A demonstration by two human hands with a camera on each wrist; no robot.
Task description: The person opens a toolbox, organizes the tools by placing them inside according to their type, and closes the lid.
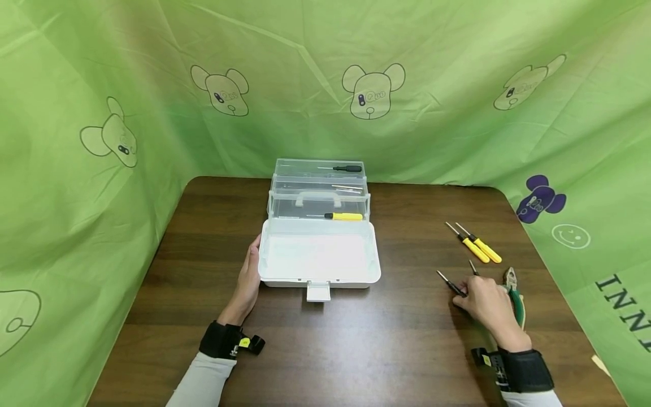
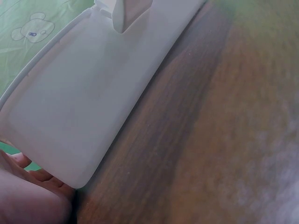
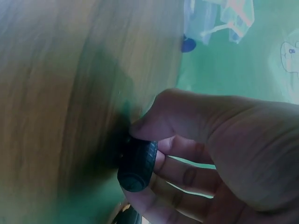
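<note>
A white toolbox [image 1: 377,254] stands with its clear stepped trays [image 1: 300,209] spread out behind it. My left hand [image 1: 246,285] rests along the box's left side; in the left wrist view its fingers [image 2: 44,177] lie at the box's end. At the right, my right hand [image 1: 489,308] pinches a black-handled screwdriver [image 1: 450,282] between thumb and fingers, low over the table. The black handle's [image 3: 138,163] butt end faces the right wrist camera. A second dark shaft [image 1: 473,268] pokes out beyond the knuckles, its handle hidden by the hand.
Two yellow-handled screwdrivers [image 1: 475,250] lie farther back on the brown table [image 1: 402,339]. Green-handled pliers [image 1: 517,305] lie right of my right hand. The trays carry a yellow screwdriver [image 1: 347,216], a black screwdriver [image 1: 348,168] and thin metal pieces [image 1: 348,189]. Green cloth surrounds the table.
</note>
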